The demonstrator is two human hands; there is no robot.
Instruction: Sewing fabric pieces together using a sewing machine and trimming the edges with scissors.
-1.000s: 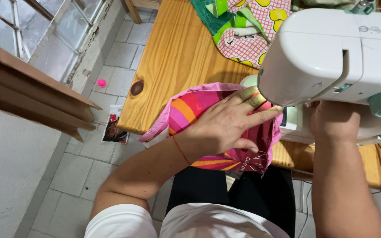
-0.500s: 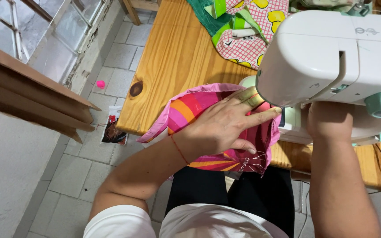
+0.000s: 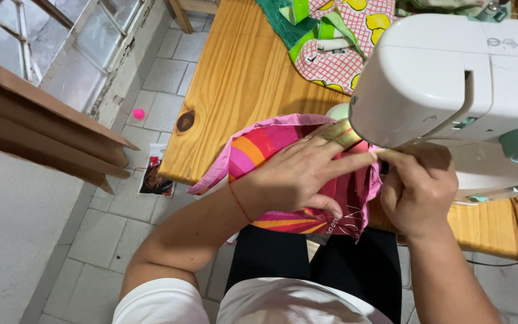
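Right hand now beside fabric

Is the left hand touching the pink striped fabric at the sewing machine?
Touching. In the head view, the left hand lies flat on the pink striped fabric, palm and fingers pressing on it, with no gap, beside the white sewing machine.

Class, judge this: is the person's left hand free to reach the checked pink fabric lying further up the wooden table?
Probably yes. The left hand lies flat on the striped pink fabric, gripping nothing, and bare wooden table lies between it and the checked pink fabric.
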